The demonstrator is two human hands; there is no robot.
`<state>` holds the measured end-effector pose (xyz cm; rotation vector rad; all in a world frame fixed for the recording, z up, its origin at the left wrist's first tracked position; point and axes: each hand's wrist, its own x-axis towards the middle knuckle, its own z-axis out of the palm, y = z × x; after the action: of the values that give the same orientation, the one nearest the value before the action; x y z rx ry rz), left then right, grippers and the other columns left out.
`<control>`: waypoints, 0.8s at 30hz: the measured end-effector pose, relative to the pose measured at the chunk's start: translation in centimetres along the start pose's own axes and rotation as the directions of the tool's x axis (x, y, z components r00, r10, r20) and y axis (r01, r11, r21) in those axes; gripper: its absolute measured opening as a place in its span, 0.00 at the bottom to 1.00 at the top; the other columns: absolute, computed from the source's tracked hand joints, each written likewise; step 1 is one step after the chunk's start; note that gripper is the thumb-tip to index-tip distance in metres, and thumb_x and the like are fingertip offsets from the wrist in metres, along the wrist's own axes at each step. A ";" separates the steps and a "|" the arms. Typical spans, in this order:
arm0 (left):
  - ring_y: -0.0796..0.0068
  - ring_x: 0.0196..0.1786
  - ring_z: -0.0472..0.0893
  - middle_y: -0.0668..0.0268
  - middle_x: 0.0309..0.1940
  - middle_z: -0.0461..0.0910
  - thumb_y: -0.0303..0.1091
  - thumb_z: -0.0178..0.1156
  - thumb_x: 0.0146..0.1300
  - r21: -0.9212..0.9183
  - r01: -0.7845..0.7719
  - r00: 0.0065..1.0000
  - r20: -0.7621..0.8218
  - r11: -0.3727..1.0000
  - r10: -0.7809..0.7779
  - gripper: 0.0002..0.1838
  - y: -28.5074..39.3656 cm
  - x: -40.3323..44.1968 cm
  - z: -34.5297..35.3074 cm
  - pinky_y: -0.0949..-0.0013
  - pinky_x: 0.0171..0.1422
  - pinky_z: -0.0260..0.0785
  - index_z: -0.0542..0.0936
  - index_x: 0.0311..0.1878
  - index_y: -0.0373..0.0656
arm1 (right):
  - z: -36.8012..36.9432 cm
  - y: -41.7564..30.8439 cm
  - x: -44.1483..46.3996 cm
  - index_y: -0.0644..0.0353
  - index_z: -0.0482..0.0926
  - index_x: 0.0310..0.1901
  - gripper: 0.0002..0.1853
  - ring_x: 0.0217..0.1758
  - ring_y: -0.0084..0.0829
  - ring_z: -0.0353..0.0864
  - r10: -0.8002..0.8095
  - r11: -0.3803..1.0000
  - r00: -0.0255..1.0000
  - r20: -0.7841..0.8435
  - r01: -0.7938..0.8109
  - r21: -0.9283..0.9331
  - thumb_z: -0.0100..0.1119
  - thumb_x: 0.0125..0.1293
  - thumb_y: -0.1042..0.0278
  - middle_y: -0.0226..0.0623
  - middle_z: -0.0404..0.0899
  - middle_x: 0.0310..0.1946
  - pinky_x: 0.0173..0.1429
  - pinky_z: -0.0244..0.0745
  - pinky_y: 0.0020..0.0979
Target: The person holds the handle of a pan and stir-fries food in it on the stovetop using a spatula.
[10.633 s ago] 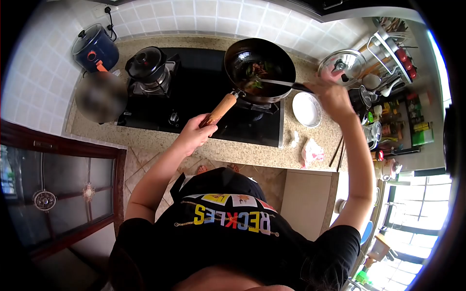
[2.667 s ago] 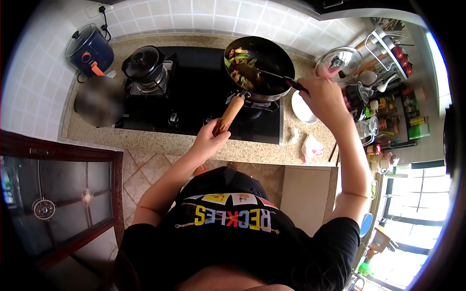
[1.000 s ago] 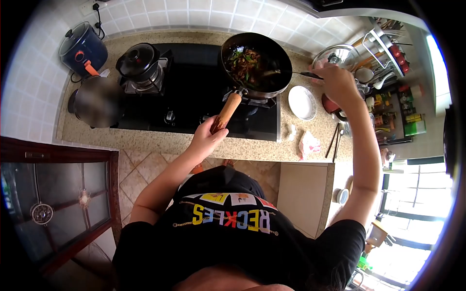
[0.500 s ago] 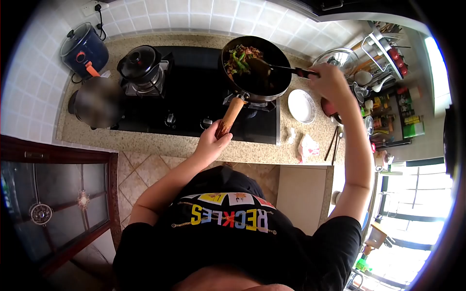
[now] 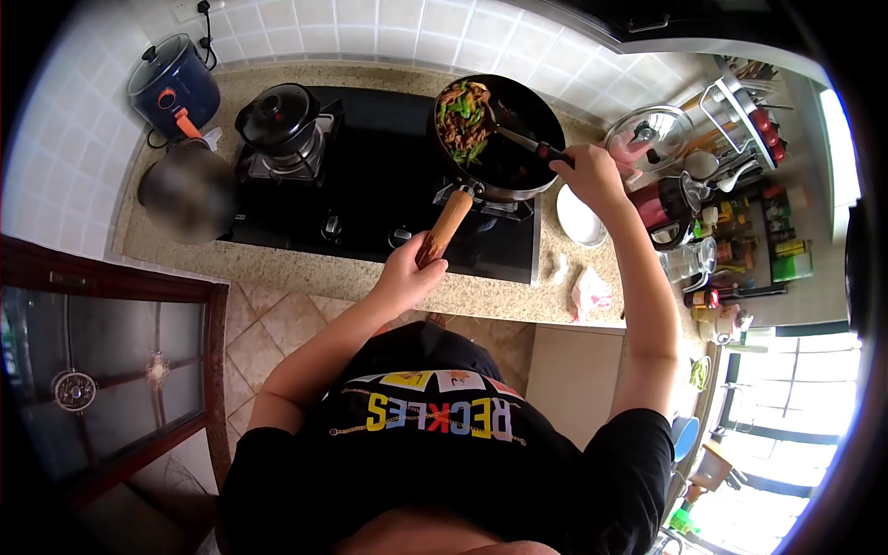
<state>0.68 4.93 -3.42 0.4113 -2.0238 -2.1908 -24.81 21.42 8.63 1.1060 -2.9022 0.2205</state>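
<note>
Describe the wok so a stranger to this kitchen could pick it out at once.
Find the black cooktop set in the speckled counter. At its right end in the picture sits the wok, brown and green food heaped against its left side. Unlike the lidded black pot at the other end, it is open, with a long wooden handle gripped by the left hand.

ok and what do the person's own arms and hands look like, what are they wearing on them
The left hand and right hand are bare, with no gloves or watch visible. The forearms are uncovered too. The short sleeves are black, part of a black T-shirt with multicoloured lettering.
</note>
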 end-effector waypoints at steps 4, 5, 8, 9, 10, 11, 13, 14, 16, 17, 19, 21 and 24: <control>0.87 0.31 0.67 0.74 0.31 0.68 0.26 0.58 0.60 -0.101 0.104 0.994 0.033 0.989 -0.101 0.16 0.9 -0.2 -0.3 0.81 0.32 0.61 0.71 0.52 0.37 | -4.5 -2.7 -3.6 0.60 0.81 0.34 0.13 0.37 0.49 0.80 -0.066 0.992 0.998 0.010 0.067 -0.111 0.62 0.55 0.59 0.48 0.79 0.29 0.42 0.73 0.45; 0.88 0.30 0.67 0.75 0.31 0.68 0.26 0.58 0.60 -0.106 0.121 0.993 0.024 0.987 -0.119 0.16 1.6 -0.4 -0.2 0.81 0.31 0.60 0.71 0.52 0.37 | -5.7 -3.2 -4.6 0.60 0.81 0.33 0.10 0.37 0.48 0.79 -0.082 0.994 0.997 -0.015 0.080 -0.078 0.61 0.55 0.62 0.47 0.79 0.28 0.42 0.73 0.44; 0.88 0.30 0.67 0.74 0.32 0.68 0.27 0.59 0.61 -0.089 0.093 0.996 0.017 0.992 -0.092 0.17 0.9 -0.3 -0.3 0.81 0.31 0.60 0.71 0.53 0.38 | -9.5 -4.6 -6.6 0.60 0.80 0.32 0.07 0.36 0.47 0.79 -0.132 0.989 0.991 -0.013 0.130 -0.065 0.60 0.54 0.67 0.45 0.79 0.27 0.41 0.73 0.43; 0.88 0.30 0.67 0.74 0.32 0.68 0.27 0.59 0.61 -0.088 0.093 0.996 0.021 0.992 -0.092 0.17 0.5 -0.3 -0.3 0.81 0.31 0.60 0.71 0.53 0.38 | -10.1 -4.8 -6.9 0.60 0.80 0.31 0.05 0.35 0.47 0.79 -0.170 0.982 0.985 0.016 0.171 -0.082 0.60 0.54 0.69 0.45 0.79 0.27 0.41 0.73 0.43; 0.88 0.30 0.67 0.74 0.32 0.68 0.27 0.58 0.61 -0.065 0.064 0.998 0.013 0.996 -0.063 0.17 0.0 -0.1 -0.3 0.81 0.30 0.60 0.71 0.53 0.38 | -9.9 -5.0 -6.9 0.60 0.80 0.31 0.05 0.35 0.47 0.79 -0.167 0.982 0.986 0.014 0.168 -0.083 0.60 0.54 0.69 0.45 0.79 0.27 0.41 0.73 0.43; 0.88 0.30 0.67 0.74 0.32 0.69 0.27 0.58 0.62 -0.043 0.034 0.999 0.005 0.998 -0.034 0.17 -0.2 0.0 -0.4 0.81 0.30 0.60 0.71 0.53 0.39 | -9.2 -5.1 -6.8 0.59 0.80 0.30 0.04 0.35 0.46 0.80 -0.223 0.970 0.974 0.035 0.225 -0.091 0.59 0.53 0.71 0.45 0.79 0.27 0.40 0.74 0.42; 0.87 0.29 0.69 0.73 0.31 0.70 0.27 0.59 0.61 -0.065 0.059 0.998 0.008 0.996 -0.058 0.17 0.4 -0.2 -0.4 0.80 0.31 0.62 0.71 0.54 0.37 | -5.9 -4.9 -6.0 0.60 0.79 0.28 0.03 0.34 0.46 0.81 -0.309 0.937 0.950 0.048 0.313 -0.155 0.56 0.53 0.74 0.46 0.79 0.27 0.38 0.76 0.41; 0.85 0.29 0.71 0.72 0.31 0.72 0.27 0.59 0.61 -0.087 0.082 0.997 0.011 0.993 -0.081 0.18 0.6 -0.3 -0.4 0.79 0.32 0.65 0.71 0.54 0.35 | -2.6 -3.7 -4.3 0.61 0.79 0.28 0.04 0.35 0.46 0.82 -0.250 0.915 0.967 0.050 0.253 -0.313 0.55 0.54 0.74 0.48 0.80 0.28 0.37 0.78 0.40; 0.85 0.29 0.71 0.72 0.31 0.72 0.27 0.59 0.61 -0.076 0.086 0.996 0.013 0.993 -0.086 0.18 0.4 -0.2 -0.4 0.79 0.32 0.65 0.71 0.54 0.35 | -1.8 -3.1 -2.7 0.61 0.80 0.30 0.05 0.37 0.46 0.83 -0.060 0.920 0.997 0.050 0.075 -0.386 0.54 0.55 0.74 0.49 0.80 0.30 0.38 0.79 0.40; 0.85 0.29 0.71 0.72 0.31 0.72 0.28 0.59 0.61 -0.070 0.088 0.996 0.010 0.994 -0.087 0.18 0.4 -0.1 -0.5 0.79 0.31 0.64 0.71 0.54 0.36 | -2.1 -2.6 -2.1 0.61 0.80 0.31 0.05 0.38 0.46 0.83 -0.035 0.921 0.999 0.026 0.042 -0.388 0.54 0.56 0.73 0.49 0.81 0.31 0.39 0.79 0.40; 0.87 0.28 0.69 0.74 0.31 0.71 0.28 0.59 0.61 -0.065 0.075 0.997 0.001 0.995 -0.075 0.18 0.5 -0.1 -0.5 0.80 0.29 0.61 0.71 0.54 0.37 | -3.7 -1.1 -1.9 0.61 0.80 0.35 0.07 0.39 0.48 0.82 0.040 0.957 0.999 -0.032 -0.048 -0.285 0.55 0.57 0.71 0.49 0.81 0.33 0.41 0.79 0.42; 0.89 0.26 0.66 0.75 0.30 0.69 0.28 0.58 0.62 -0.058 0.071 0.997 -0.009 0.996 -0.072 0.18 0.6 -0.1 -0.7 0.82 0.27 0.59 0.71 0.54 0.38 | -4.8 0.1 -2.3 0.61 0.80 0.35 0.07 0.39 0.48 0.82 0.037 0.962 0.992 -0.123 -0.068 -0.265 0.54 0.59 0.70 0.48 0.81 0.33 0.43 0.77 0.45; 0.90 0.26 0.66 0.75 0.31 0.70 0.29 0.59 0.61 -0.063 0.102 0.994 0.032 0.993 -0.100 0.18 0.7 -0.1 -0.8 0.82 0.26 0.58 0.71 0.54 0.38 | -3.4 0.0 -1.8 0.61 0.79 0.33 0.08 0.39 0.48 0.82 0.151 0.948 0.979 -0.135 -0.182 -0.262 0.49 0.61 0.70 0.49 0.81 0.33 0.42 0.77 0.44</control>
<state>0.97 4.15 -2.77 0.4868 -1.9820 -2.3271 -23.54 23.14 11.82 0.7793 -2.8137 -0.1092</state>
